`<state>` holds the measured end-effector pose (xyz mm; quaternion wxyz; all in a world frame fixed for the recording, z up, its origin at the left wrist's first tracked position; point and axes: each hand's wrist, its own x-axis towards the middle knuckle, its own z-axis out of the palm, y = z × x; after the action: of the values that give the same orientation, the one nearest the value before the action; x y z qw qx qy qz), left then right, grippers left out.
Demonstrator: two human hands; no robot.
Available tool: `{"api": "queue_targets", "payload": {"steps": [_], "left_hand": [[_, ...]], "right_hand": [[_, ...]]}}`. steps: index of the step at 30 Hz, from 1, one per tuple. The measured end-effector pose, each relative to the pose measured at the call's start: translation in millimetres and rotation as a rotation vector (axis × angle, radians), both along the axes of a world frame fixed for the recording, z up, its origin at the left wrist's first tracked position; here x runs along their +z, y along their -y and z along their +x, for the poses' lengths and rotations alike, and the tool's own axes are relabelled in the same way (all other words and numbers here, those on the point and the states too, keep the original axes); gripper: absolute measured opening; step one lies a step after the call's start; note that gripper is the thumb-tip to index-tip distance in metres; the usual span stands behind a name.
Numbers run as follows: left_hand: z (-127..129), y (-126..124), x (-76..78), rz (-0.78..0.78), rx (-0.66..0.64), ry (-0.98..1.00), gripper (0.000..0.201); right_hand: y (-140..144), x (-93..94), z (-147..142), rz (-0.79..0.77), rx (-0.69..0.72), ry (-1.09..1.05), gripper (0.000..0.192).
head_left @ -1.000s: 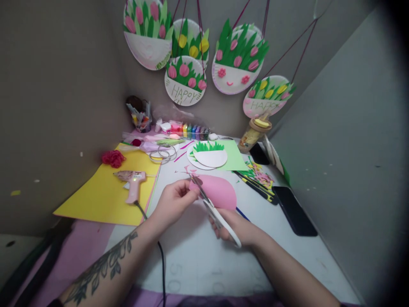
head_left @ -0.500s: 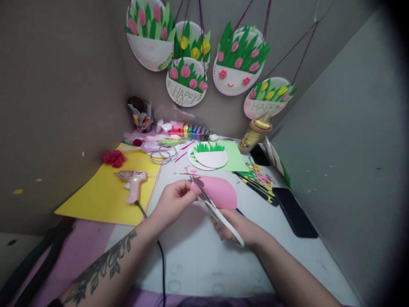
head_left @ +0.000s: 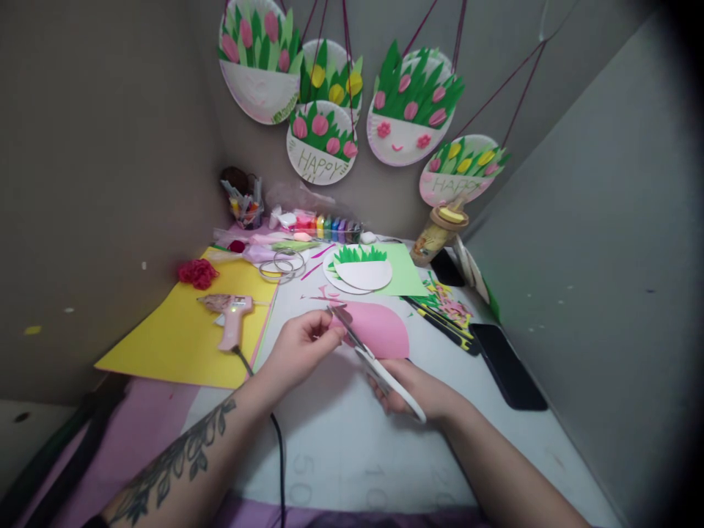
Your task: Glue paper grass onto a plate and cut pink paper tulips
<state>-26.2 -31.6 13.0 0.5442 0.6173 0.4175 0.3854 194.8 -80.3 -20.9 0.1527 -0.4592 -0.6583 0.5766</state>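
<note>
Looking down through the head camera, found a rounded sheet of pink paper (head_left: 385, 330) over the white mat (head_left: 324, 436), between the left hand (head_left: 305, 345) and the right hand (head_left: 404, 383). Pinched the paper's left edge with thumb and fingers of the left hand. Gripped white-handled scissors (head_left: 379, 372) in the right hand, blades slanting up and leftward across the paper, tips near the left fingers. Noticed pink scraps (head_left: 330, 292) just beyond the blade tips. Farther back, saw overlapping white plate pieces (head_left: 363, 277) fringed with green leaves (head_left: 360, 254), beside and partly over a light green sheet (head_left: 407, 271). To the left, spotted a pink glue gun (head_left: 235, 326) lying on a yellow sheet (head_left: 165, 337), near tangled red yarn (head_left: 196, 273). To the right, observed black-and-yellow tools (head_left: 443, 326), a heap of coloured cuttings (head_left: 452, 304) and a dark phone (head_left: 509, 367). Higher up, against the grey wall (head_left: 154, 147), counted five hanging plate baskets (head_left: 258, 92) with paper tulips and green leaves.
</note>
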Motion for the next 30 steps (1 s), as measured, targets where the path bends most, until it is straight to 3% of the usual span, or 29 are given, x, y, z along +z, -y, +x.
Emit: {"api": "queue_targets", "payload": {"steps": [9, 15, 24, 30], "left_hand": [[-5.4, -0.3, 6.8, -0.022, -0.018, 0.073, 0.022], [-8.8, -1.7, 6.1, -0.016, 0.029, 0.078, 0.024], [-5.0, -2.3, -0.5, -0.006, -0.002, 0.000, 0.025], [-4.1, -1.8, -1.1, -0.028, 0.004, 0.007, 0.025]], "right_hand": [[1.5, -0.3, -3.7, 0.000, -0.006, -0.093, 0.018], [5.9, -8.3, -4.0, 0.008, 0.007, -0.196, 0.030], [7.6, -5.5, -10.1, 0.144, 0.031, -0.121, 0.029], [7.7, -5.0, -10.8, 0.151, 0.018, -0.091, 0.032]]}}
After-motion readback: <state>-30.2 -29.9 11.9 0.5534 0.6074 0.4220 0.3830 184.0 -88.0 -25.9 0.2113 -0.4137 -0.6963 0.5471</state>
